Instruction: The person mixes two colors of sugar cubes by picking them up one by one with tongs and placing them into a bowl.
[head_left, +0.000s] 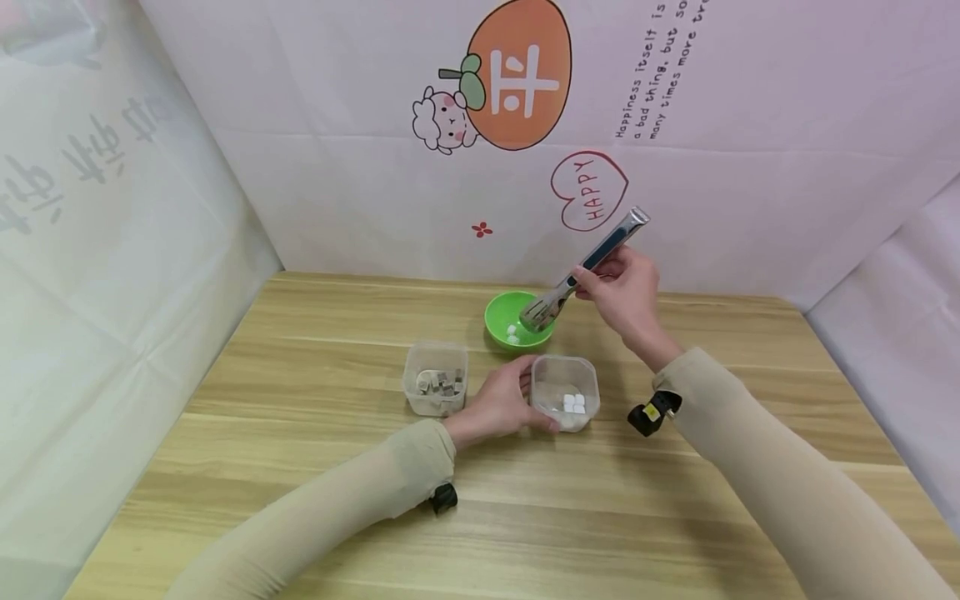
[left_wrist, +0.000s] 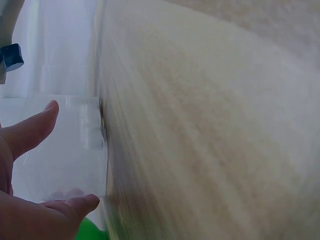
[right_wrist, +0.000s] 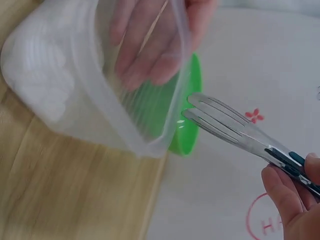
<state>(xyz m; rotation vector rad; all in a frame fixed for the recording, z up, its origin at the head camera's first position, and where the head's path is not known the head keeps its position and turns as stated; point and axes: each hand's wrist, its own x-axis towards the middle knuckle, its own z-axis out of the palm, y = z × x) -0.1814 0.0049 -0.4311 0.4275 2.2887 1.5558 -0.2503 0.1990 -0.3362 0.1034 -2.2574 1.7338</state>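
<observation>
I have the right hand (head_left: 622,292) pinching the tongs (head_left: 606,247) by the handle; their long axis slants from the handle's end, high on the far right, down leftward to the bowl (head_left: 497,312), tips over its right part, and that tip-to-bowl line is, I judge, what counts. The jaws stand narrow, and from the right wrist I make out nothing between them; whether they touch the bowl I can't tell. The left hand (head_left: 502,404) grips the tub (head_left: 553,375), thumb on the near side, fingers behind, and is nearer the bowl, which lies just beyond it. White cubes (head_left: 573,403) sit in the tub, to that hand's right, below the tongs in my head view
</observation>
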